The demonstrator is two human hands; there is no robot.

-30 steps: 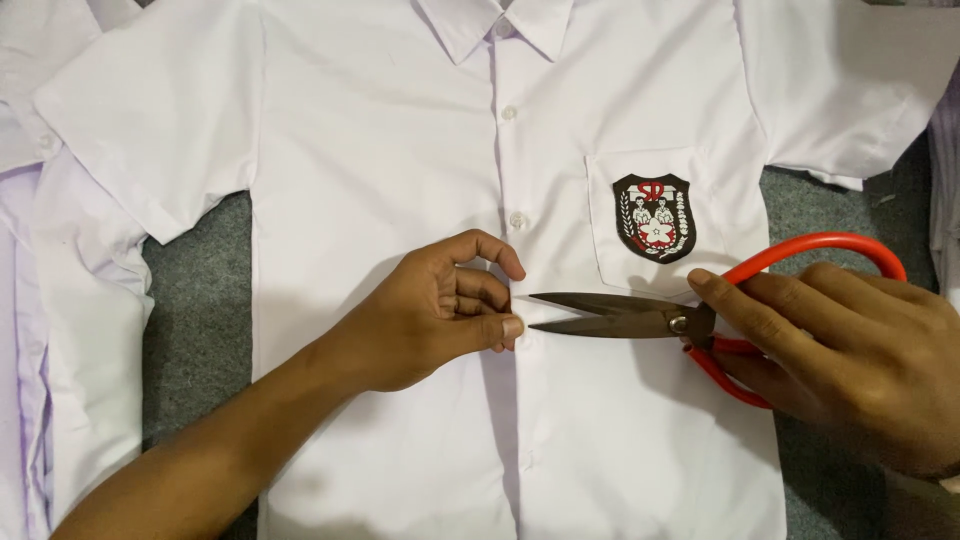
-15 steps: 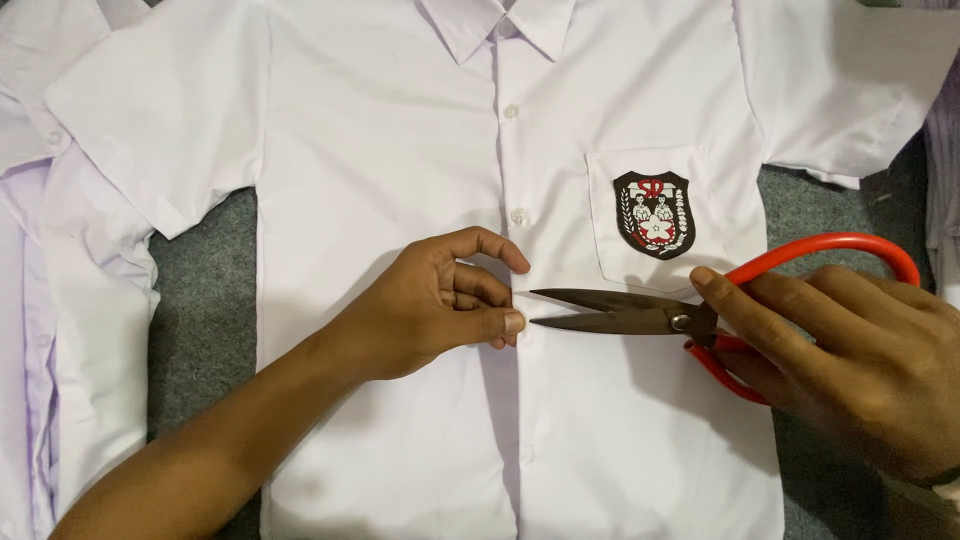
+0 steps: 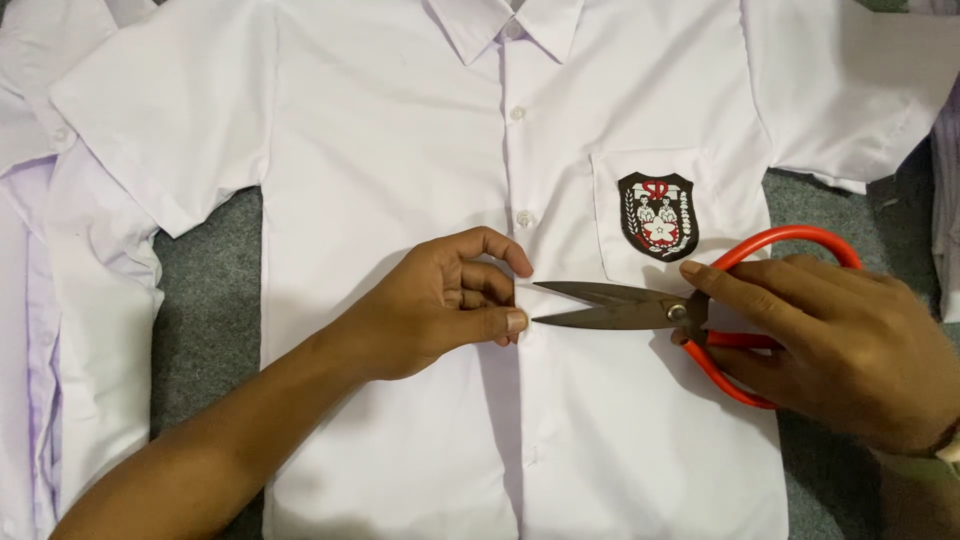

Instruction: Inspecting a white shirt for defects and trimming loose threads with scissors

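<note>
Fingertips of the left hand are pressed together, thumb against forefinger, pinching the button placket of a white short-sleeved shirt at the middle of the view. Just at 3 o'clock of that pinch lie the dark blades of red-handled scissors, slightly parted, their tips touching or almost touching the pinched spot. At 3 o'clock again, the right hand grips the red loops, fingers curled through and over them, forefinger laid toward the pivot screw.

At 12 o'clock of the blades a chest pocket carries a black shield badge with red and white figures. White buttons run up the placket toward the collar at 12 o'clock of the left hand. Each sleeve lies spread flat, toward 10 and 2 o'clock.

Under the shirt is a grey carpet-like surface, showing at 9 o'clock and 3 o'clock. More white garments lie at the far left edge; nothing else of the room shows
</note>
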